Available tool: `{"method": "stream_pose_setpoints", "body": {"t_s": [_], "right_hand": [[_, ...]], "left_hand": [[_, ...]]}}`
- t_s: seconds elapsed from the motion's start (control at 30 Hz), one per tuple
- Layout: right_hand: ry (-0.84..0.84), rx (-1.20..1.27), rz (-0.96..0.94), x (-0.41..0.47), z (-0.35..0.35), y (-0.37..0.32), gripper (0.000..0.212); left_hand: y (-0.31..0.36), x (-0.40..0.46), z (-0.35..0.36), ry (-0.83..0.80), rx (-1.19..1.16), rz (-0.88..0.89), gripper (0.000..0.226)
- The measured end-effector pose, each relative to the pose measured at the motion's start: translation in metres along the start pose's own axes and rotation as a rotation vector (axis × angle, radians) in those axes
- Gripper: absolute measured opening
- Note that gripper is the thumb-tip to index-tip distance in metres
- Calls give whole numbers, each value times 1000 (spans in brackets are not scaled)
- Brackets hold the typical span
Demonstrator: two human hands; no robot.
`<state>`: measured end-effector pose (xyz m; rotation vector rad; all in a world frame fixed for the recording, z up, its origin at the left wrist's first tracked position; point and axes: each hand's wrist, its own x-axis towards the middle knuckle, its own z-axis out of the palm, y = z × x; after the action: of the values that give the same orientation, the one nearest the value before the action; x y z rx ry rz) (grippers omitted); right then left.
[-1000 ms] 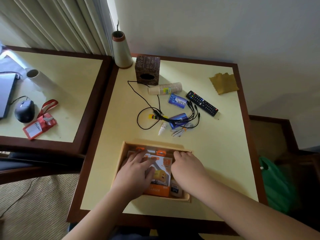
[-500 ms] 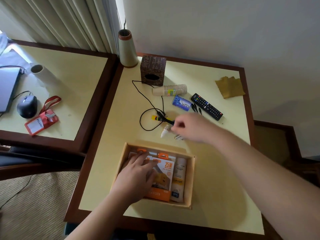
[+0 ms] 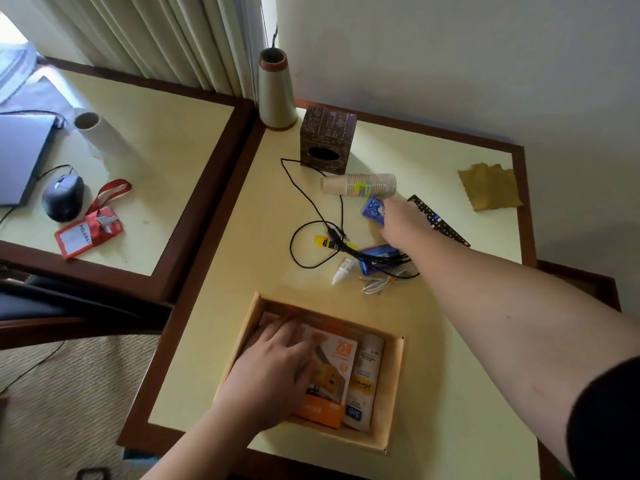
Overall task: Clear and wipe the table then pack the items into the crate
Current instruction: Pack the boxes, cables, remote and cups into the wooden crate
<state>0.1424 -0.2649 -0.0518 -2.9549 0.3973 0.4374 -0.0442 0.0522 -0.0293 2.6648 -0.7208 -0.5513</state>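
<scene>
Crate contents are pressed flat by the left hand; right hand grip reaches the blue packet, closure undeterminable.

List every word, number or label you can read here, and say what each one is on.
"PELAWAT": white card in the red badge holder on the side table.
"25": top of the orange package in the crate.
Tube beside that package: dark print and a blue label, too blurred to read.
Small blue packet at the right hand: white lettering, unreadable.
Stack of paper cups: coloured label, too small.
Remote: button markings too small.
</scene>
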Motion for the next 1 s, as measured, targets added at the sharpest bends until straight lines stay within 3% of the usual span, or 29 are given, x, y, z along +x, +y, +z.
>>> {"method": "stream_pose_setpoints", "body": {"t_s": [0.17,0.33,0.43,0.57,0.87,0.93,1.0], "right_hand": [[157,142,-9,-17,-4,2,33],[320,449,-98,-110,-27,-16,48],[239,503,-260,-192,-30,-30,57],[24,418,-376,-263,-4,-37,61],[-61,48,-583,-272,35,-59,51],[-212,140,-549,-260,22,-59,44],[-382,414,-421,-245,-6,-54,30]], "left_hand": [[0,1,-2,-8,-13,0,46],[3,-3,-7,90,-131,7,42],[2,-7,-13,151,-372,-58,46],[-4,-19,-13,271,-594,-12,55],[-1,-11,-9,189,-346,27,47],[-1,-10,-8,200,-324,24,43],[-1,-9,-7,192,-302,18,42]]}}
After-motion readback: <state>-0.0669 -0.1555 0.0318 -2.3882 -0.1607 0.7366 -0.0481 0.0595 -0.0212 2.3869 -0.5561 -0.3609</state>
